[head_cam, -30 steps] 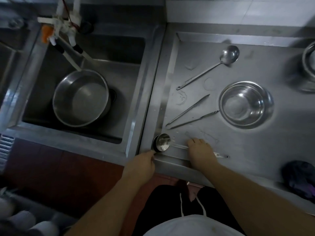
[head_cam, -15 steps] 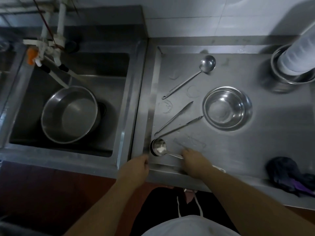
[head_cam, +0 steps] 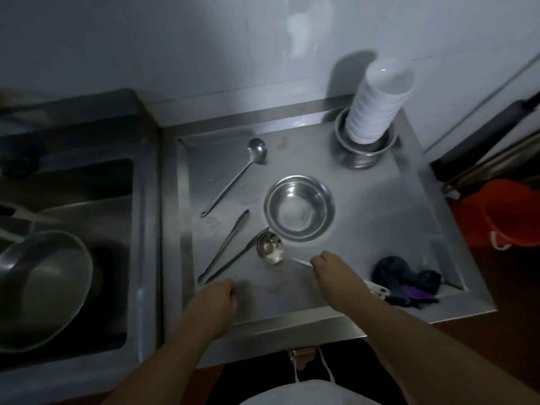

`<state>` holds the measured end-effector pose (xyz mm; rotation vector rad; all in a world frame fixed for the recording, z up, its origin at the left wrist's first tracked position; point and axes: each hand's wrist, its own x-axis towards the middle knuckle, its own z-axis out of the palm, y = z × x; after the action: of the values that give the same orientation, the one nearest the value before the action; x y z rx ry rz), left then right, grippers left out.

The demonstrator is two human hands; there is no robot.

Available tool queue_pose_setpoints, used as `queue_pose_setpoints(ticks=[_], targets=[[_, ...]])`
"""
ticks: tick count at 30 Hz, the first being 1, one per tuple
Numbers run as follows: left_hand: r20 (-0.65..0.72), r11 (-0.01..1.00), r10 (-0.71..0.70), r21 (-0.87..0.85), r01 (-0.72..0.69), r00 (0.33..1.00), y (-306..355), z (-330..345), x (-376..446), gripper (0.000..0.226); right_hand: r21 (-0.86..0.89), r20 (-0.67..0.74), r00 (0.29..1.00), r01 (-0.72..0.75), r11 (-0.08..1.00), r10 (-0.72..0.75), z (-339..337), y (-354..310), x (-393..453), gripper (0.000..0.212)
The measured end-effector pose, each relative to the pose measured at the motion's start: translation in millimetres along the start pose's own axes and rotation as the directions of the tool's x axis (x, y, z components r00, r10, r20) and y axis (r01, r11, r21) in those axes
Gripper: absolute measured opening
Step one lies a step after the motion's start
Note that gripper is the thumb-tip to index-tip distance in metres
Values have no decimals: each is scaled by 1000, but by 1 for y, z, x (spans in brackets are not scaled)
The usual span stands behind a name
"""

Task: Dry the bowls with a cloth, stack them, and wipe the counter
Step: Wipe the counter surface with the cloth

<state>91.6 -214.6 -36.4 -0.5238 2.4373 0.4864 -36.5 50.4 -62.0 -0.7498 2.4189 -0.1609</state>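
On the steel counter (head_cam: 380,229), right hand (head_cam: 333,267) pinching ladle (head_cam: 270,251) handle, left hand (head_cam: 216,299) curled, holding nothing, steel bowl (head_cam: 299,207) just beyond, dark cloth (head_cam: 406,280) at right.

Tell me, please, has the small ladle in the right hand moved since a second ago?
Yes. The small ladle, held by the right hand, has moved from the counter's front-left corner inward and rightward, and its cup now sits just in front of the steel bowl.

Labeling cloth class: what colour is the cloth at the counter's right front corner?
Dark, near black, with a purple patch: cloth, head view.
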Motion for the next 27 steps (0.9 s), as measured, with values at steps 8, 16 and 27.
queue_pose_setpoints(ticks=[8,16,27], targets=[[7,992,119,50,-119,993,100,-5,37,22,-30,-122,925,-365,931,359,-51,123,8,23],[32,990,108,85,-111,994,169,9,61,25,20,-137,898,-420,908,418,-60,189,39,30],[67,995,41,87,-47,997,213,22,77,25,87,-119,923,-358,930,367,-48,220,68,31]])
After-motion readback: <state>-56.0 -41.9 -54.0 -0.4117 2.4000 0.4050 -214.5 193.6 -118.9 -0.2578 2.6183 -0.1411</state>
